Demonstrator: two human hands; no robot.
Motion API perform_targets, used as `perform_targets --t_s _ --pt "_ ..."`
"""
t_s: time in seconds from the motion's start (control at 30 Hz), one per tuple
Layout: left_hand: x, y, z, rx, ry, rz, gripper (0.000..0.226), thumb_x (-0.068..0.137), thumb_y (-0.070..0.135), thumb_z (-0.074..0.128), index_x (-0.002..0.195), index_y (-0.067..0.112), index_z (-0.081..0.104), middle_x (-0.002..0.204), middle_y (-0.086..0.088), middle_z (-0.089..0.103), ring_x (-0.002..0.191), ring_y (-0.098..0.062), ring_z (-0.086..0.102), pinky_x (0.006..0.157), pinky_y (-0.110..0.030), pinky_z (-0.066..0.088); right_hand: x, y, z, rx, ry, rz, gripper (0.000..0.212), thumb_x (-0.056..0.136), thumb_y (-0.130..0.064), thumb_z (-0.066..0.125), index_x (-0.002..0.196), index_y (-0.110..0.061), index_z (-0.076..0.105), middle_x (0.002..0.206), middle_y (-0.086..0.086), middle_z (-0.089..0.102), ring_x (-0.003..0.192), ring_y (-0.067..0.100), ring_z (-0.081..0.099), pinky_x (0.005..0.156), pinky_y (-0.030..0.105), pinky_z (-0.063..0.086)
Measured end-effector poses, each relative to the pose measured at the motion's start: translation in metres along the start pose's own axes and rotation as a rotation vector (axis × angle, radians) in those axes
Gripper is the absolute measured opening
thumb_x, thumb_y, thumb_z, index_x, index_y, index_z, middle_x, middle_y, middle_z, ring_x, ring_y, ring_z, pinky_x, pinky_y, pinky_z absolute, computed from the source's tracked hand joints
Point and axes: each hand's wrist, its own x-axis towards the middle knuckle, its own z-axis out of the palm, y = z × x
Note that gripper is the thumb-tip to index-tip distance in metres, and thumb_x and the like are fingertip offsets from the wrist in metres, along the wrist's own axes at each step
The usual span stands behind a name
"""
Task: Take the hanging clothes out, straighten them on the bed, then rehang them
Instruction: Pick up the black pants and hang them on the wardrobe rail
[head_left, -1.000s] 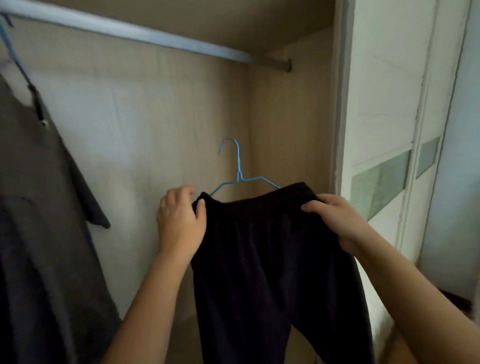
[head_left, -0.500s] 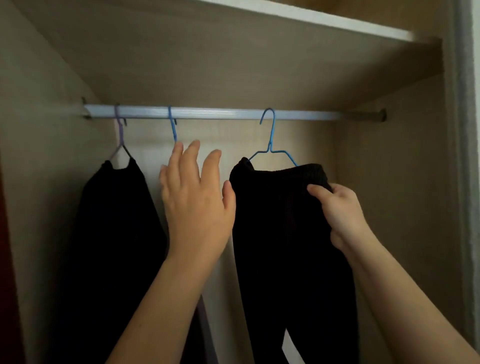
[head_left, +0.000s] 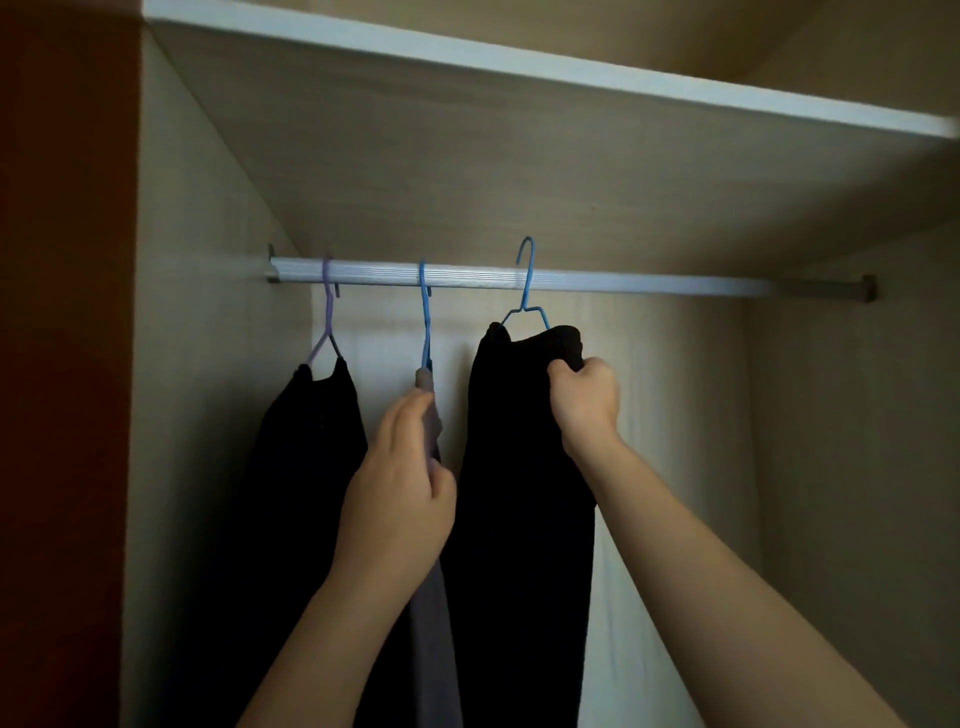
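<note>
A black pair of trousers (head_left: 524, 467) is draped over a blue wire hanger (head_left: 525, 291) whose hook rises just above the silver closet rail (head_left: 623, 283). My right hand (head_left: 584, 400) grips the trousers' right top edge. My left hand (head_left: 400, 493) is closed on a grey garment (head_left: 434, 623) that hangs from a second blue hanger (head_left: 425, 317) on the rail. Further left, a dark garment (head_left: 306, 467) hangs from a purple hanger (head_left: 327, 317).
A wooden shelf (head_left: 519, 156) lies close above the rail. The wardrobe's left wall (head_left: 197, 415) and right wall (head_left: 857, 467) box in the space. The rail's right half carries no hangers.
The head view has tilted up. My right hand has lifted the black trousers' hanger so its hook is above the rail. My left hand, open before, has closed on the grey garment.
</note>
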Motion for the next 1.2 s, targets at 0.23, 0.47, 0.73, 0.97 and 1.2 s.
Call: perform_targets --t_s 0.23,0.47,0.73,0.97,1.2 --pt "-0.009 -0.016 0.0 -0.111 0.027 -0.061 0.053 0.085 0.008 0.054 0.134 0.021 0.037 0.13 0.005 0.05 0.099 0.003 0.04 0.072 0.004 0.033 -0.001 0.022 0.027 -0.084 -0.057 0.042 0.014 0.088 -0.017 0.044 0.084 -0.004 0.047 0.064 0.0 0.042 0.077 0.027 0.049 0.067 0.03 0.035" --pt "-0.02 -0.018 0.002 -0.16 0.022 -0.051 0.061 0.085 0.006 0.053 0.139 0.024 0.032 0.122 0.023 0.035 0.11 0.009 0.033 0.079 0.015 0.021 0.001 0.038 0.008 -0.22 -0.038 0.001 0.016 0.09 -0.019 0.043 0.085 -0.003 0.044 0.065 -0.001 0.041 0.075 0.027 0.047 0.061 0.029 0.032" --pt "-0.034 -0.011 0.009 -0.235 -0.029 -0.007 0.063 0.086 0.007 0.051 0.14 0.029 0.028 0.122 0.033 0.029 0.118 0.014 0.028 0.09 0.01 0.02 -0.025 0.048 -0.015 -0.366 -0.108 -0.162 0.008 0.092 -0.015 0.043 0.095 -0.009 0.039 0.07 -0.004 0.043 0.069 0.021 0.045 0.056 0.031 0.032" --pt "-0.069 -0.013 0.013 -0.337 -0.093 -0.076 0.066 0.086 0.009 0.054 0.141 0.033 0.025 0.123 0.037 0.028 0.122 0.011 0.032 0.096 -0.001 0.03 -0.078 0.087 -0.052 -0.506 -0.186 -0.12 0.012 0.092 -0.019 0.049 0.091 -0.013 0.038 0.075 -0.003 0.048 0.066 0.016 0.046 0.049 0.025 0.03" --pt "-0.127 -0.029 0.022 -0.409 -0.204 -0.203 0.058 0.084 0.012 0.058 0.135 0.026 0.036 0.129 0.007 0.05 0.116 -0.006 0.049 0.095 -0.027 0.046 -0.152 0.137 -0.092 -0.544 -0.182 0.035 0.007 0.091 -0.014 0.051 0.093 -0.02 0.046 0.068 -0.009 0.051 0.061 0.002 0.048 0.052 0.008 0.039"
